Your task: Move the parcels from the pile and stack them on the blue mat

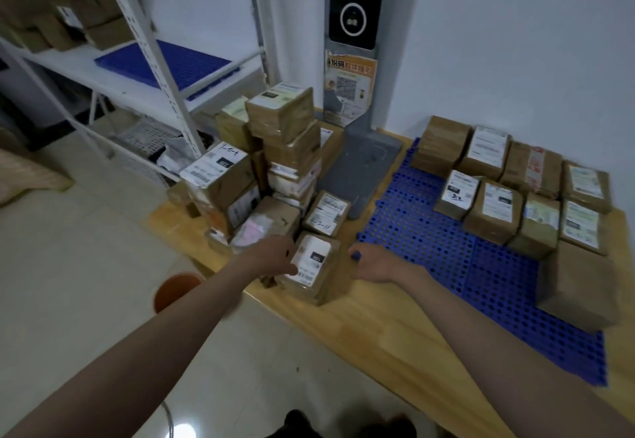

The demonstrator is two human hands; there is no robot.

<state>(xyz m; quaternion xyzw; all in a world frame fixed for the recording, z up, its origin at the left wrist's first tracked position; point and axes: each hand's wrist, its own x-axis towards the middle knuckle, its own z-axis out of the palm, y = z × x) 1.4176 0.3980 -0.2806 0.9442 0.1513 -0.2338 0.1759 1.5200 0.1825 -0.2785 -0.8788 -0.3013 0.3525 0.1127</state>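
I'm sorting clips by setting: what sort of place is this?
Probably a parcel pickup or sorting room: labelled cardboard parcels piled on a wooden table, a scanner kiosk, and metal shelving holding more boxes.

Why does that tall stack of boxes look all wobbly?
The tall stack in the pile has its boxes twisted different ways, and the top box sits tilted with a corner sticking out. The parcels on the blue mat lie in neater rows.

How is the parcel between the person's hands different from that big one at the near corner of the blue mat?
The parcel between the hands lies on the bare wooden table; the big parcel lies on the blue mat. The first shows a white label on top; the big one shows none. The first looks smaller. Both are brown boxes.
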